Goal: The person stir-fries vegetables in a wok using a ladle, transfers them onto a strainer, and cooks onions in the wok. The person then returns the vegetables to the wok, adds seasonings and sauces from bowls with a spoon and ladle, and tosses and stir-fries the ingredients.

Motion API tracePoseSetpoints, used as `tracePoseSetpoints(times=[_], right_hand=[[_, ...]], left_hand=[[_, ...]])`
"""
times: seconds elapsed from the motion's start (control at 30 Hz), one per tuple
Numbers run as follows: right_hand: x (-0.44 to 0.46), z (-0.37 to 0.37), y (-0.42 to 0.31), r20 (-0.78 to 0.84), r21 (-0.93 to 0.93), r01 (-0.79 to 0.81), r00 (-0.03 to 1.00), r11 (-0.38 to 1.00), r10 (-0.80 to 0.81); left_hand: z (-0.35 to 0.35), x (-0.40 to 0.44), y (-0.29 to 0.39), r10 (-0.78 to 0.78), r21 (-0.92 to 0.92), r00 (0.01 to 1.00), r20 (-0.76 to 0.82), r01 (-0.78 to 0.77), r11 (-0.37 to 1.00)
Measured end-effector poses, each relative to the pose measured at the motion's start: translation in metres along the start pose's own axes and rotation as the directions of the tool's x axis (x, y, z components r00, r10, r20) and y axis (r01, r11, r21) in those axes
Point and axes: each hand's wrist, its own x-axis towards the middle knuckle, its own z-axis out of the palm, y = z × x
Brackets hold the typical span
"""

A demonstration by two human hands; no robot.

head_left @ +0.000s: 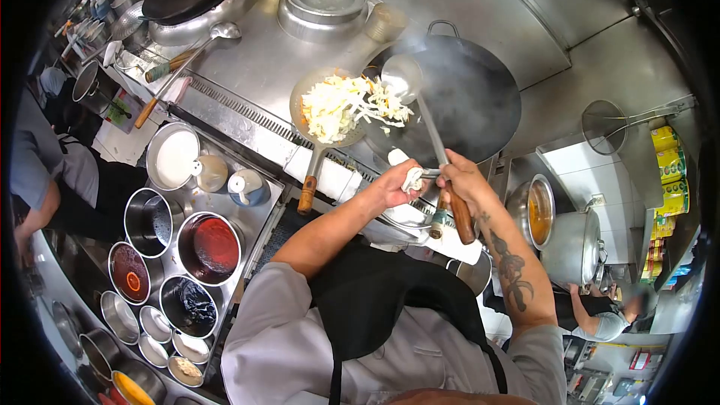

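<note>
My right hand [463,180] is closed around the ladle [433,126], whose wooden grip extends back towards me. The ladle's bowl [403,79] is above the left side of the dark, steaming wok [472,94]. My left hand [396,184] grips a folded white cloth [412,179] at the wok's near edge, beside a metal loop; whether it also grasps the loop is hard to see. Left of the wok, a perforated skimmer [298,126] bears a heap of shredded cabbage [334,109] with orange shreds. Some cabbage bridges the skimmer and the wok. The skimmer's wooden handle [308,193] points towards me, with no hand on it.
Several metal pots of sauces, including a red one [210,247], stand on the left cart beside squeeze bottles [249,187]. Another ladle [187,67] lies across the stove at upper left. A lidded pot [574,244] is at right. Other people [600,315] work on both sides.
</note>
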Motion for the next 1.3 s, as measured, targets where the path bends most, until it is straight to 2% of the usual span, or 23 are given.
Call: tracePoseSetpoints(times=[0.07, 0.23, 0.3, 0.4, 0.43, 0.53, 0.57, 0.7, 0.77, 0.8, 0.87, 0.97, 1.03, 1.07, 1.1, 1.17, 1.2, 1.23, 1.27, 1.3], right_hand=[[-0.002, 0.010, -0.002, 0.071, 0.061, -0.012, 0.997, 0.998, 0.008], [-0.009, 0.028, -0.011, 0.161, 0.077, 0.042, 0.985, 0.996, -0.054], [-0.011, 0.039, -0.008, 0.132, 0.026, 0.112, 0.985, 0.993, -0.115], [-0.009, 0.040, -0.002, 0.165, -0.056, 0.228, 0.962, 0.972, -0.216], [-0.012, 0.039, -0.003, 0.152, -0.093, 0.250, 0.960, 0.964, -0.234], [-0.010, 0.026, 0.003, 0.071, -0.272, 0.360, 0.932, 0.892, -0.355], [-0.007, 0.018, 0.007, 0.041, -0.343, 0.396, 0.912, 0.852, -0.408], [-0.001, -0.008, 0.019, -0.063, -0.405, 0.340, 0.916, 0.849, -0.397], [-0.001, -0.006, 0.022, -0.079, -0.304, 0.221, 0.963, 0.927, -0.256], [-0.003, -0.002, 0.021, -0.082, -0.249, 0.157, 0.980, 0.956, -0.183], [-0.019, 0.023, 0.007, -0.025, -0.048, 0.137, 0.990, 0.989, -0.138], [-0.030, 0.041, -0.003, 0.096, -0.020, 0.171, 0.981, 0.985, -0.168], [-0.034, 0.043, -0.008, 0.164, -0.011, 0.181, 0.970, 0.983, -0.177], [-0.037, 0.041, -0.009, 0.147, -0.018, 0.189, 0.972, 0.982, -0.185], [-0.041, 0.038, -0.009, 0.131, -0.027, 0.197, 0.973, 0.980, -0.192], [-0.042, 0.031, -0.002, 0.079, -0.063, 0.235, 0.970, 0.970, -0.230], [-0.039, 0.025, 0.004, 0.027, -0.148, 0.256, 0.967, 0.955, -0.255], [-0.037, 0.018, 0.009, -0.022, -0.233, 0.272, 0.958, 0.934, -0.285], [-0.036, 0.014, 0.011, -0.066, -0.318, 0.282, 0.946, 0.905, -0.318], [-0.038, 0.012, 0.012, -0.126, -0.326, 0.235, 0.949, 0.916, -0.288]], left_hand=[[0.003, -0.003, 0.003, -0.008, 0.031, 1.000, 0.026, 0.007, 0.999], [-0.013, 0.003, 0.009, 0.048, 0.084, 0.994, 0.093, -0.056, 0.995], [-0.016, 0.007, 0.013, 0.077, 0.111, 0.988, 0.137, -0.092, 0.990], [0.002, -0.001, 0.009, 0.140, 0.174, 0.990, -0.023, -0.134, 0.976], [0.003, -0.001, 0.010, 0.143, 0.152, 0.990, -0.013, -0.140, 0.978], [-0.009, 0.004, 0.018, 0.049, 0.062, 0.995, 0.085, -0.055, 0.997], [-0.005, 0.001, 0.019, -0.001, 0.057, 1.000, 0.009, 0.001, 0.998], [-0.007, 0.005, 0.021, -0.021, 0.029, 1.000, 0.005, 0.021, 0.999], [-0.004, 0.004, 0.021, -0.020, 0.031, 1.000, 0.000, 0.020, 0.999], [-0.008, 0.007, 0.022, -0.032, 0.015, 0.998, 0.049, 0.031, 0.999], [-0.020, 0.017, 0.024, -0.058, -0.012, 0.987, 0.148, 0.061, 0.998], [-0.027, 0.031, 0.020, 0.016, 0.023, 0.995, 0.094, -0.019, 1.000], [-0.042, 0.039, 0.020, 0.001, 0.043, 0.994, 0.107, -0.005, 0.999], [-0.049, 0.043, 0.020, -0.006, 0.051, 0.993, 0.114, 0.001, 0.999], [-0.028, 0.029, 0.019, 0.041, 0.078, 0.998, 0.041, -0.044, 0.996], [-0.033, 0.030, 0.025, -0.047, 0.005, 0.982, 0.183, 0.047, 0.999], [-0.034, 0.031, 0.028, -0.083, -0.026, 0.963, 0.255, 0.093, 0.995], [-0.019, 0.023, 0.026, -0.059, 0.006, 0.997, 0.048, 0.059, 0.998], [-0.012, 0.018, 0.028, -0.066, 0.009, 0.997, 0.035, 0.066, 0.998], [-0.010, 0.017, 0.029, -0.075, 0.011, 0.997, 0.021, 0.075, 0.997]])
